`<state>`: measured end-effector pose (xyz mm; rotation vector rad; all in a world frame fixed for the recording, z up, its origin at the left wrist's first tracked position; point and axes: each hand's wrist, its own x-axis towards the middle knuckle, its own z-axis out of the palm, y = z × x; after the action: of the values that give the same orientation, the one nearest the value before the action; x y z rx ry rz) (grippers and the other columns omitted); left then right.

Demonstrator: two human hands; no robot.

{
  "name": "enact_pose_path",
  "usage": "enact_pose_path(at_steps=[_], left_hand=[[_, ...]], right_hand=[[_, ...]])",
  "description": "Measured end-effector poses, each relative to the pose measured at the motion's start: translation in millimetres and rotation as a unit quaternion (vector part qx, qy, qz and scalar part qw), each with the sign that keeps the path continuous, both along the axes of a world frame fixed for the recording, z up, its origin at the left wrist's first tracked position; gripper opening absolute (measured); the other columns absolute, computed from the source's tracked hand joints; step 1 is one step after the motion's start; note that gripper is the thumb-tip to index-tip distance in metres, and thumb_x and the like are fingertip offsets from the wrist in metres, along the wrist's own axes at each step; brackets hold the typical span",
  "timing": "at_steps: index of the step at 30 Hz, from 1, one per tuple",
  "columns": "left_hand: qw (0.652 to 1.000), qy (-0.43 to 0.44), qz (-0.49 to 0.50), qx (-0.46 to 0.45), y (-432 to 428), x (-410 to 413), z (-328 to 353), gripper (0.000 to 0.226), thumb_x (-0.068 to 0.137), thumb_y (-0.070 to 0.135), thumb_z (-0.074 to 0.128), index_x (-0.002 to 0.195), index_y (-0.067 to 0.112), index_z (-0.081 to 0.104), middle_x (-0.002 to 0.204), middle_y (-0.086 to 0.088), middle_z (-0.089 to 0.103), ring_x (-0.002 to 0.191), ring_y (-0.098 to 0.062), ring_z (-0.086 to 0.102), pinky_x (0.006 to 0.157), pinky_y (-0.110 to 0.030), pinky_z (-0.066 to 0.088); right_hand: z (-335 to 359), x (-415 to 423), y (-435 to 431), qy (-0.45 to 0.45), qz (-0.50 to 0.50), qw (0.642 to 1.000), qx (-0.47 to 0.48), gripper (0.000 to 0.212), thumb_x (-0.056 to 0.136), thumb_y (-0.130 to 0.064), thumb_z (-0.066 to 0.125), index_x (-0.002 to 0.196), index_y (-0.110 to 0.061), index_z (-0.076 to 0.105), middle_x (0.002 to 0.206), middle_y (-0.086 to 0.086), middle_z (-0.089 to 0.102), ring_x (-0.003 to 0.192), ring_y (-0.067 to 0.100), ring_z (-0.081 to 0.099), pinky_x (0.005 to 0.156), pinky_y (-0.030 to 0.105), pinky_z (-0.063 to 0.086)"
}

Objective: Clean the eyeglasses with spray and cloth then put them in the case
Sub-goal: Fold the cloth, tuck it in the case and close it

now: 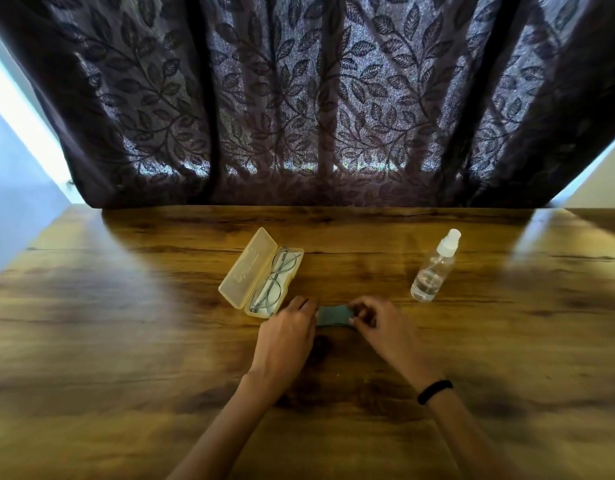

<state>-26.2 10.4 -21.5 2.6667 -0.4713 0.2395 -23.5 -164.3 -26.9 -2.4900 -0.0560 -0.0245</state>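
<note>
A pale translucent eyeglass case [245, 276] lies open on the wooden table [126, 323], its lid flipped to the left. Round thin-rimmed eyeglasses [276, 282] rest inside its tray. Just right of the case's near end, a small grey-green cloth [333, 316] is stretched between my two hands. My left hand [288, 332] pinches its left edge and my right hand [377, 322] pinches its right edge. A clear spray bottle [434, 268] with a white nozzle stands upright to the right, apart from my hands.
A dark leaf-patterned curtain [316, 98] hangs along the table's far edge. Bright light falls on the table's left and right sides. A black band [434, 391] circles my right wrist.
</note>
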Motion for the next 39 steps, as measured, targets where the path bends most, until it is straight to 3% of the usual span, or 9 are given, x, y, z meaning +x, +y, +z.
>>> enact_pose_path(at_steps=[5,11,13,16,21,29,32,36,39], left_hand=[[1.000,0.011,-0.006,0.029,-4.2,11.3,3.9,0.021,0.094,0.025,0.046,0.109,0.017,0.058,0.113,0.001,0.054,0.085,-0.016,0.062,0.068,-0.026,0.053],[0.998,0.050,-0.031,-0.025,2.6,18.7,9.2,0.017,0.089,0.022,0.055,0.105,0.020,0.062,0.107,0.005,0.058,0.088,-0.010,0.058,0.079,-0.027,0.053],[0.995,0.078,-0.029,-0.062,5.1,21.4,10.7,0.016,0.087,0.021,0.058,0.102,0.020,0.062,0.106,0.006,0.060,0.091,-0.006,0.057,0.081,-0.021,0.051],[0.982,0.126,-0.011,-0.138,5.6,25.6,12.5,0.013,0.085,0.017,0.061,0.098,0.019,0.063,0.096,0.007,0.062,0.084,0.000,0.054,0.068,-0.004,0.043],[0.965,0.172,0.020,-0.199,1.4,30.5,10.4,0.010,0.081,0.014,0.065,0.088,0.019,0.061,0.087,0.010,0.058,0.075,0.006,0.050,0.062,0.004,0.038],[0.977,0.131,0.047,-0.158,4.6,26.4,5.9,0.021,0.078,0.018,0.070,0.085,0.028,0.053,0.077,0.017,0.055,0.069,0.006,0.052,0.057,-0.001,0.041],[0.987,0.081,0.054,-0.129,4.7,22.7,6.6,0.023,0.078,0.020,0.070,0.096,0.022,0.055,0.090,0.008,0.059,0.070,0.002,0.051,0.057,-0.008,0.042],[0.994,0.037,0.072,-0.069,4.4,14.3,11.2,0.041,0.080,0.029,0.067,0.116,0.017,0.050,0.114,-0.002,0.057,0.092,-0.014,0.058,0.076,-0.028,0.053],[0.996,0.016,0.079,-0.038,6.3,8.5,15.5,0.045,0.083,0.036,0.062,0.120,0.016,0.047,0.123,-0.005,0.053,0.099,-0.019,0.059,0.075,-0.029,0.052]], right_hand=[[-2.1,0.2,0.3,0.000,0.000,1.000,0.002,0.028,0.083,-0.019,0.064,0.110,-0.024,0.059,0.090,-0.011,0.050,0.071,-0.002,0.043,0.056,0.009,0.032],[-2.5,0.9,-1.2,-0.001,0.004,1.000,0.009,0.028,0.083,-0.019,0.064,0.110,-0.022,0.059,0.090,-0.012,0.050,0.072,-0.003,0.043,0.056,0.008,0.031],[-2.8,0.7,-1.2,-0.002,0.003,1.000,0.012,0.027,0.083,-0.019,0.064,0.110,-0.022,0.059,0.090,-0.011,0.051,0.072,-0.002,0.043,0.056,0.008,0.032],[-3.3,0.1,-1.0,-0.005,0.005,1.000,0.015,0.026,0.083,-0.018,0.064,0.109,-0.023,0.060,0.090,-0.011,0.051,0.068,-0.004,0.042,0.056,0.008,0.032],[-3.2,-0.3,-1.5,-0.009,0.008,1.000,0.018,0.026,0.083,-0.018,0.064,0.108,-0.023,0.060,0.090,-0.012,0.051,0.068,-0.005,0.042,0.057,0.008,0.033],[-1.4,-1.3,-1.8,0.001,0.004,1.000,0.016,0.027,0.083,-0.019,0.063,0.110,-0.024,0.059,0.092,-0.010,0.053,0.075,0.000,0.046,0.060,0.009,0.035],[0.0,-2.1,-1.0,-0.002,0.004,1.000,0.010,0.027,0.084,-0.020,0.063,0.110,-0.024,0.059,0.091,-0.012,0.049,0.071,-0.003,0.043,0.058,0.009,0.034],[1.7,-3.5,-2.6,0.000,0.007,1.000,0.007,0.028,0.084,-0.020,0.063,0.111,-0.023,0.058,0.093,-0.011,0.050,0.079,0.001,0.046,0.062,0.010,0.036],[2.5,-5.7,-5.1,-0.014,0.010,1.000,-0.004,0.026,0.085,-0.021,0.061,0.111,-0.022,0.058,0.096,-0.010,0.052,0.080,0.000,0.045,0.059,0.008,0.035]])
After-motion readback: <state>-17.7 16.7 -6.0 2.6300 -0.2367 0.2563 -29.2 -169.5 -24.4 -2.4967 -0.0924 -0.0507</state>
